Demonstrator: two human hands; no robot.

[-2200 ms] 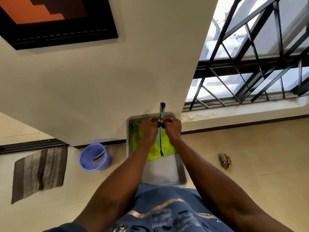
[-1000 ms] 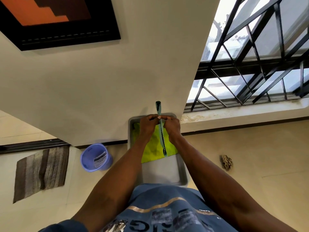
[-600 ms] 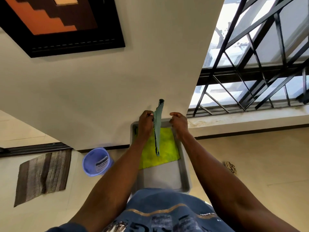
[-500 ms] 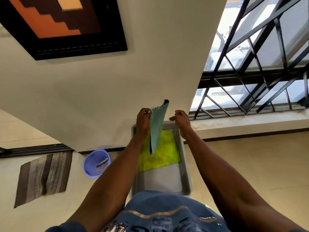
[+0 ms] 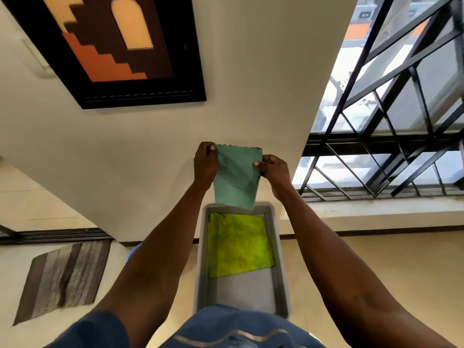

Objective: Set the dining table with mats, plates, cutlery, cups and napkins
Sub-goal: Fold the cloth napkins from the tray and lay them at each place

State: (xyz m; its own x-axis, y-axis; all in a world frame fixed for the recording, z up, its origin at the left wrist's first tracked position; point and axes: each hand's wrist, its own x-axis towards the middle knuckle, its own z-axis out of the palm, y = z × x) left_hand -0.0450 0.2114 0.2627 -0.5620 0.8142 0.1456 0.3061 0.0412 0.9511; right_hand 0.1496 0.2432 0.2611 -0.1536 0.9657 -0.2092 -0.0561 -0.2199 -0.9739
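I hold a green napkin (image 5: pixel 236 177) spread flat in the air in front of the wall, its zigzag top edge level. My left hand (image 5: pixel 206 162) pinches its upper left corner. My right hand (image 5: pixel 272 168) pinches its right edge. Below the napkin a grey tray (image 5: pixel 200 272) stands on the floor against the wall. A yellow-green cloth (image 5: pixel 238 244) lies flat in the tray's far half.
A striped brown floor mat (image 5: pixel 62 280) lies at the left. A framed picture (image 5: pixel 113 51) hangs on the cream wall. A barred window (image 5: pixel 389 121) with a low sill fills the right. A sliver of a blue bucket (image 5: pixel 131 252) shows behind my left forearm.
The napkin was a narrow folded strip held by both hands close together over the tray; my hands have risen and parted, and it now hangs opened out flat. The view tilted up.
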